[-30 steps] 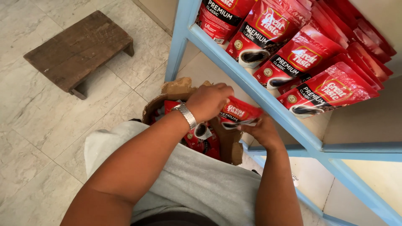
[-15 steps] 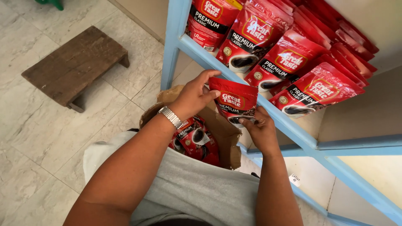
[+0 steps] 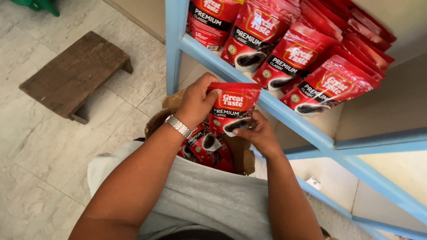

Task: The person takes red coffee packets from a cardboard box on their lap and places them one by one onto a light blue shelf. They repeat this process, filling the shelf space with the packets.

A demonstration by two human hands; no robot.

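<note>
Head view is showing me a red coffee pouch (image 3: pixel 232 108) being held upright in mid-air, just in front of the edge of a light blue shelf (image 3: pixel 284 115) and directly above an open cardboard box (image 3: pixel 242 155). My left hand (image 3: pixel 195 103) is gripping the pouch's top left corner, fingers curled over the upper seam, with a metal watch (image 3: pixel 179 126) sitting on that wrist. My right hand (image 3: pixel 258 133) is cradling the pouch from below, fingers closed around its bottom right corner, partly hidden behind the pack. Inside the box, more red pouches (image 3: pixel 204 144) are lying loosely, tilted at different angles. On the shelf above, a row of matching pouches (image 3: pixel 307 66) is leaning back, overlapping one another. Below my arms, a grey shirt (image 3: pixel 209 200) is filling the lower frame. Off to the left, well apart, a low wooden stool (image 3: pixel 75 73) is standing on the pale tiled floor (image 3: pixel 35 169).
</note>
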